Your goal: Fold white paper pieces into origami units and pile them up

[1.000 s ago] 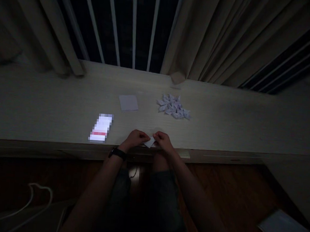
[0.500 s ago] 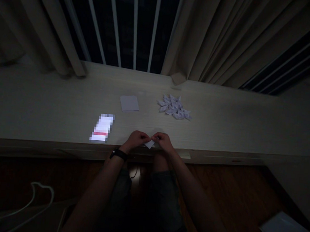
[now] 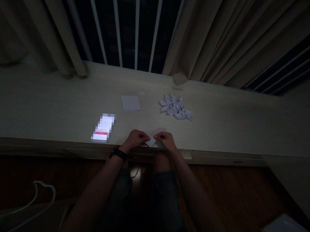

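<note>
A small folded white paper (image 3: 150, 142) is held at the front edge of the pale desk (image 3: 223, 124), one corner pointing toward me. My left hand (image 3: 136, 138) pinches its left side, the fingers closed. On the opposite side, my right hand (image 3: 165, 140) grips the right corner between thumb and fingers. Beyond my hands, to the right, lies a cluster of several folded white paper boats (image 3: 174, 107). A stack of square white paper (image 3: 130, 103) rests farther back, left of the boats.
A lit phone (image 3: 103, 127), its screen blurred out, lies left of my hands. Curtains (image 3: 197, 37) and a barred dark window (image 3: 129, 29) rise behind the desk. On the floor are a white cable (image 3: 54, 193) at left and a pale flat object (image 3: 287, 231) at right.
My hands have drawn slightly apart, the right one shifting right, so more of the folded paper shows between them. The whole view has shifted a little.
</note>
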The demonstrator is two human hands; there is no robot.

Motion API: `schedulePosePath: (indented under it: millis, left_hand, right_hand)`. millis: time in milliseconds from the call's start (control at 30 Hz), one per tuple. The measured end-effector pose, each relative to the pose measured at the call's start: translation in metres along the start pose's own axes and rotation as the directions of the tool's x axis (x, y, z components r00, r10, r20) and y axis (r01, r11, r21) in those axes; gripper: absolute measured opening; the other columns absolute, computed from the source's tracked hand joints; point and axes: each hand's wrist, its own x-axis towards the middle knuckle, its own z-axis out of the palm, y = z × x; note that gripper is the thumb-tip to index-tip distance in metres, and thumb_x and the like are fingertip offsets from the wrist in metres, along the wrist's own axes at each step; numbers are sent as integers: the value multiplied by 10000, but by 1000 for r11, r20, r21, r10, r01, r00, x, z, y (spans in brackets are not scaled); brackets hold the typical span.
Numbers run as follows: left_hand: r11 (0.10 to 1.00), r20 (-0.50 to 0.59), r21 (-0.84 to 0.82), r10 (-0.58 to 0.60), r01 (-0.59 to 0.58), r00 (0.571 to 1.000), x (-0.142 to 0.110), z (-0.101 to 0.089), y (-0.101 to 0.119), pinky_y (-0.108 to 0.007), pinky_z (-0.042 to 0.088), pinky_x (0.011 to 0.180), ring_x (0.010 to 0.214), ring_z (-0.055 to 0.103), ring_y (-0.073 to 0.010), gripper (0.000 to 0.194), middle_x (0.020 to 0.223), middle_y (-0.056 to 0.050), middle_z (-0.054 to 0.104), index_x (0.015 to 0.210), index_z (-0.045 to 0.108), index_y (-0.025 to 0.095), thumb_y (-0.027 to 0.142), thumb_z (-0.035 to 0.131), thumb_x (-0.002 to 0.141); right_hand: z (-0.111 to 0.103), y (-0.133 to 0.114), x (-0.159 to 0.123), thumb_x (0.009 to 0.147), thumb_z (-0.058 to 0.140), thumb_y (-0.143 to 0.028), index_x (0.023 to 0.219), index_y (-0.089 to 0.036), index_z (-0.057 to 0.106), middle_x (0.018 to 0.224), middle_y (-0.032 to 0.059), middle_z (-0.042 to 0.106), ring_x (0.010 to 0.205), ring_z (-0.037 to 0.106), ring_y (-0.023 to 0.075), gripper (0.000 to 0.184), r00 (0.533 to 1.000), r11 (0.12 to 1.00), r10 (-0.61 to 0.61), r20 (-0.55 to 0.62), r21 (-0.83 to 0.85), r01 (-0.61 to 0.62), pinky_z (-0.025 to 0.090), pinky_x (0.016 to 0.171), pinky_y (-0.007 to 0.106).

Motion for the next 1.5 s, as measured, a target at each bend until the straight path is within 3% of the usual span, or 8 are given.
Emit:
schedulePosePath:
  millis: [200, 300, 567, 700, 867, 1067, 1233, 1500]
  left_hand:
    - [995, -2, -88, -37, 36, 999, -3, -3, 7, -216, 466, 522, 558, 635, -146, 272, 636, -46, 697, 760, 712, 128, 393, 648, 750]
    - [991, 11, -127, -46, 47, 999, -3, -5, 10, -213, 457, 502, 533, 625, -143, 243, 598, -40, 681, 724, 699, 119, 360, 663, 731]
    - [988, -14, -147, -44, 41, 999, -3, -10, 8, -231, 473, 543, 562, 627, -148, 284, 636, -59, 697, 747, 714, 119, 398, 693, 702]
    - [992, -86, -118, -48, 38, 995, -2, -9, 4, -225, 468, 544, 577, 631, -148, 278, 652, -56, 704, 742, 713, 125, 399, 690, 706]
    - [998, -107, -50, -52, 46, 993, -2, -8, 5, -213, 436, 500, 531, 611, -137, 270, 593, -39, 681, 694, 690, 120, 388, 671, 722]
    - [994, -79, -106, -42, 33, 996, -5, -7, 12, -216, 468, 532, 554, 633, -143, 296, 615, -38, 686, 759, 687, 117, 411, 650, 748]
    - [988, -47, -143, -74, 67, 996, -4, -3, 9, -216, 466, 486, 542, 642, -143, 311, 709, -56, 705, 816, 662, 126, 431, 612, 784]
    - [1000, -92, 8, -28, 29, 995, -2, -2, 3, -216, 435, 488, 532, 633, -147, 256, 595, -17, 669, 716, 582, 159, 399, 561, 802]
  right_hand:
    - [-4, 2, 2, 576, 737, -462, 596, -182, 652, 557, -8, 599, 539, 481, 124, 293, 994, 994, 77, -84, 82, -70, 366, 547, 256]
    - [-3, 3, 2, 569, 745, -449, 589, -179, 648, 559, -11, 597, 544, 490, 124, 287, 994, 991, 85, -66, 111, -77, 373, 559, 259]
    - [-7, 2, 0, 556, 765, -480, 683, -171, 692, 638, 16, 645, 591, 525, 144, 341, 990, 985, 97, -106, 156, -79, 402, 590, 270]
    - [-10, 4, -1, 596, 716, -548, 662, -164, 656, 563, 0, 576, 502, 437, 114, 394, 983, 982, 131, -131, 157, -110, 327, 490, 250]
    - [-6, 7, 2, 643, 669, -534, 573, -183, 563, 502, -34, 468, 477, 372, 99, 373, 988, 988, 104, -117, 127, -89, 282, 473, 243]
    - [-5, 6, 3, 648, 664, -554, 609, -181, 565, 553, -24, 507, 522, 416, 108, 388, 985, 987, 83, -152, 146, -61, 322, 508, 242]
    - [-9, 1, 0, 669, 649, -589, 630, -192, 570, 488, -46, 447, 467, 368, 102, 407, 982, 986, 107, -155, 143, -84, 282, 462, 244]
    - [-6, 2, 2, 644, 685, -549, 648, -174, 623, 614, 2, 592, 584, 492, 131, 381, 989, 994, 51, -142, 104, -36, 384, 570, 256]
